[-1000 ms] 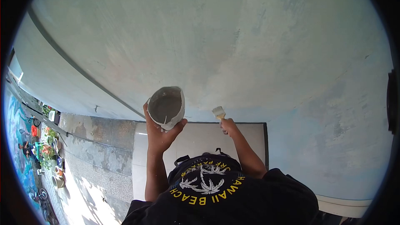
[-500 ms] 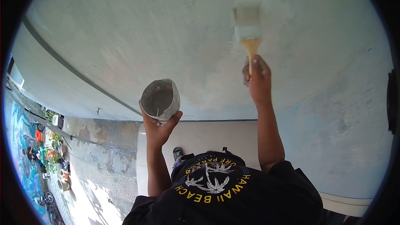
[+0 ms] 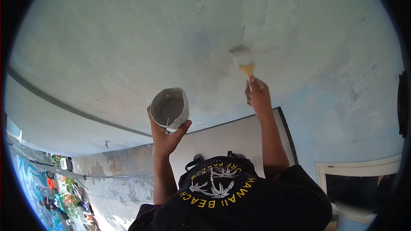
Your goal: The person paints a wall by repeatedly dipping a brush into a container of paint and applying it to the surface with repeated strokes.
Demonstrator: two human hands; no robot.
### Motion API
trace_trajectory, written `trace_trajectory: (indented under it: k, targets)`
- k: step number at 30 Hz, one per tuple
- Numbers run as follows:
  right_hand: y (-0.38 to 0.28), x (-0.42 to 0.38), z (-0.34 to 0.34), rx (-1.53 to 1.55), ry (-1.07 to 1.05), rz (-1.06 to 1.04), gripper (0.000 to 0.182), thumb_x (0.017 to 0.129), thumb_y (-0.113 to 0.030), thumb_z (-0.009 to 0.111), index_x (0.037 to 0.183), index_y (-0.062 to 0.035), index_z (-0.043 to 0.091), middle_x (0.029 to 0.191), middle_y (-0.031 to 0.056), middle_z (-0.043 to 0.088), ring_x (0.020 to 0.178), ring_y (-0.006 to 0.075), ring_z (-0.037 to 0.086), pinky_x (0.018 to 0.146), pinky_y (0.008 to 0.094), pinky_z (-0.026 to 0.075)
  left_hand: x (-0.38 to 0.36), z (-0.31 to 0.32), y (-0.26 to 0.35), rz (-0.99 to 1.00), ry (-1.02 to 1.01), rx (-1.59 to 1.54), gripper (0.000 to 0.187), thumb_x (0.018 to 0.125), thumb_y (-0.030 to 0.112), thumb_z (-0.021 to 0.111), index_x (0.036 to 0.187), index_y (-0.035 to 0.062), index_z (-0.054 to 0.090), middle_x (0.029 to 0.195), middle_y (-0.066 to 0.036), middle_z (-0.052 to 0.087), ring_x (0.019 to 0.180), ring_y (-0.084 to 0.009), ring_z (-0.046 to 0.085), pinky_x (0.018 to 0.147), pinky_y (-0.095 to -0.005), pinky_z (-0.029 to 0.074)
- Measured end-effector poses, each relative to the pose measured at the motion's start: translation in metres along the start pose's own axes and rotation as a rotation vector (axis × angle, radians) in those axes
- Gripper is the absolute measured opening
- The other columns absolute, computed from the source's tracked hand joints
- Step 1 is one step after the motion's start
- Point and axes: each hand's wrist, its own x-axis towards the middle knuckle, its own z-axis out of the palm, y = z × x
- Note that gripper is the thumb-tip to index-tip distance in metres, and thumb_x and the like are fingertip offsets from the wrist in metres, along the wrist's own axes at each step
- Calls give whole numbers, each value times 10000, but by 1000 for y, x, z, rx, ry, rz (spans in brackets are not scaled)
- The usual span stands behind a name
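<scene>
My left hand [image 3: 165,139] is wrapped round a whitish container [image 3: 184,115] with grey liquid inside, its mouth tilted toward the camera. A thin white streak runs down by its rim. In my right hand [image 3: 259,95] is the wooden handle of a wide paintbrush [image 3: 247,69]. The brush's bristles meet the pale grey-green wall [image 3: 205,30], which has patchy, darker marks around them.
A dark strip [image 3: 77,111] crosses the wall at left. Pale floor [image 3: 218,143] lies below, with a dark edge at right. A white-framed opening [image 3: 321,175] is at lower right. Plants, pots and a person [image 3: 49,204] are at lower left.
My right hand and the brush have moved down and slightly left along the wall. The view has shifted, so the container appears slightly lower and more of the white-framed opening shows.
</scene>
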Motion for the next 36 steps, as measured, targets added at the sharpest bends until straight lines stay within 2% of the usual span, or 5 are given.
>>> trace_trajectory:
  k: [4, 14, 24, 28, 36]
  targets:
    - [-66, -5, 16, 103, 70, -324, 352, 1030, -371, 441, 800, -111, 493, 544, -66, 371, 423, 21, 291, 387, 202, 229, 15, -11, -4, 48, -117, -34, 792, 676, 129, 845, 1290, 49, 352, 1185, -119, 542, 1108, -214, 552, 934, -368, 459]
    - [219, 5, -12, -167, 50, 571, 458, 997, -459, 484, 733, -88, 524, 543, -15, 418, 410, 90, 340, 375, 265, 283, 34, -41, -17, 82, -292, -94, 796, 675, 116, 844, 1289, 40, 344, 1189, -127, 540, 1105, -214, 553, 932, -368, 461]
    - [-64, -4, 22, 161, 262, -316, 341, 1015, -379, 495, 821, -101, 534, 537, -66, 368, 419, 35, 294, 391, 210, 245, 38, -57, -15, 52, -343, -79, 798, 671, 118, 848, 1288, 35, 347, 1181, -122, 539, 1103, -214, 553, 923, -358, 464]
    - [-54, 14, 26, 16, 322, -304, 326, 1012, -362, 489, 826, -103, 557, 565, -65, 415, 444, 28, 329, 403, 203, 275, 34, -55, -17, 68, -341, -122, 800, 669, 111, 846, 1290, 34, 348, 1185, -125, 537, 1108, -212, 550, 931, -360, 462]
    - [199, 21, -6, -753, 310, 204, 472, 984, -395, 464, 852, 14, 661, 758, 230, 662, 755, 381, 647, 737, 470, 488, 33, -50, -14, 64, -300, -127, 795, 674, 95, 839, 1294, 39, 345, 1201, -128, 535, 1124, -211, 545, 937, -358, 461]
